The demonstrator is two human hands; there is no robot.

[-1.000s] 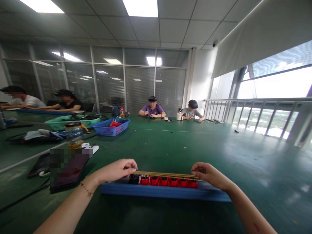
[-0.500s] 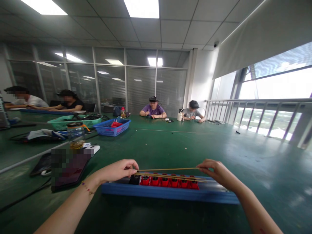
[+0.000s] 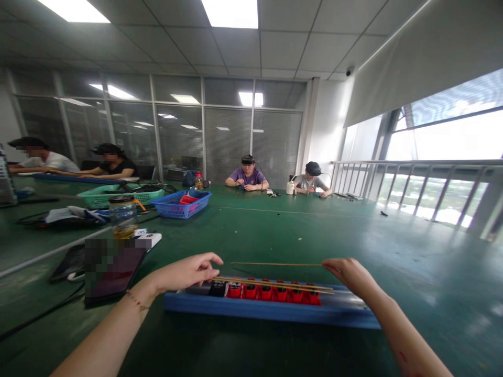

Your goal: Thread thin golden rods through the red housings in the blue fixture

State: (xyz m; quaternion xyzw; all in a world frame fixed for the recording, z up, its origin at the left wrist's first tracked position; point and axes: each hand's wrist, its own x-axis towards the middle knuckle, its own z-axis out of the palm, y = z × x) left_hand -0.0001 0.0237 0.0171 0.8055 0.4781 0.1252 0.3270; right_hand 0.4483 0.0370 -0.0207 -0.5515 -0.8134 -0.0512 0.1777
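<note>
My right hand (image 3: pixel 346 272) is closed in a pinch on the right end of one thin yellowish stick (image 3: pixel 279 264), which is held level with its left end free. Several similar thin sticks (image 3: pixel 275 284) run out from under my left hand (image 3: pixel 192 271), their left ends hidden by its fingers. The thumb and index finger of that hand are parted, while the other fingers curl under around the sticks. Beneath the sticks is a blue tray (image 3: pixel 271 314) with a row of red cups (image 3: pixel 250 293) holding dark contents, and a black piece (image 3: pixel 217 289) at the row's left end.
Left of me are a dark tablet (image 3: pixel 118 272), a glass jar (image 3: pixel 123 217), a blue basket (image 3: pixel 181 204) with a red container, and a green basket (image 3: pixel 121 195) with cables. Co-workers sit at the far side of the green table (image 3: pixel 259 235) and at far left.
The single stick has come away from my left fingertips, its left end now free. My right hand has shifted slightly right and up. My left index finger has lifted from the thumb.
</note>
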